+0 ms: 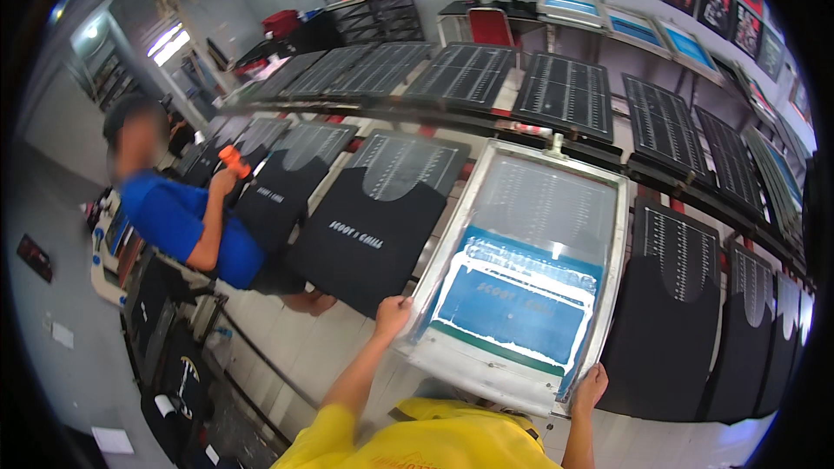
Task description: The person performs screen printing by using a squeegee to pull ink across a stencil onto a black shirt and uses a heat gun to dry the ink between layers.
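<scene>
1. You are gripping a metal-framed printing screen [521,278] with both hands, one at each near corner.
2. Your left hand [391,314] is closing around the near left corner of the frame, fingers curled over its edge.
3. Your right hand [590,385] is clasping the near right corner in the same way.
4. The screen is lying between your hands and stretching away from you, its blue mesh streaked with white ink.
5. Just left of your left hand, a black T-shirt [369,226] with a white print is lying on the long desk [304,343].
6. Beyond your right hand, another black shirt [665,321] is lying beside the frame.
7. Well to the left of your left hand, a person in a blue shirt [182,221] is holding an orange tool [233,160] over the shirts.
</scene>
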Action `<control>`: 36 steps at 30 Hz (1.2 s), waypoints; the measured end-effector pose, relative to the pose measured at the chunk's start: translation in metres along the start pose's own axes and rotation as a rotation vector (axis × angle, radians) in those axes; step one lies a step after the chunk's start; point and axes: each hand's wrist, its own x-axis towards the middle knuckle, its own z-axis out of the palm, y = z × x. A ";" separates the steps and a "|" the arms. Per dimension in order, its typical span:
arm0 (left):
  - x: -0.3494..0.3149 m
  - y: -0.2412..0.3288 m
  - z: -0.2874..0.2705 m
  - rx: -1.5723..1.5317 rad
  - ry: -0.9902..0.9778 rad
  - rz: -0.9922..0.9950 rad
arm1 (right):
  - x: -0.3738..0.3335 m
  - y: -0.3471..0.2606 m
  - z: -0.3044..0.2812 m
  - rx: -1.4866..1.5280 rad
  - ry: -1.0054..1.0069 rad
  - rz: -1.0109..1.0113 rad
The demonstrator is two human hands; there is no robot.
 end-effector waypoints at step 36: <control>-0.164 0.033 0.083 -0.780 -1.232 -0.522 | -0.102 -0.149 0.038 -0.785 -0.404 -1.111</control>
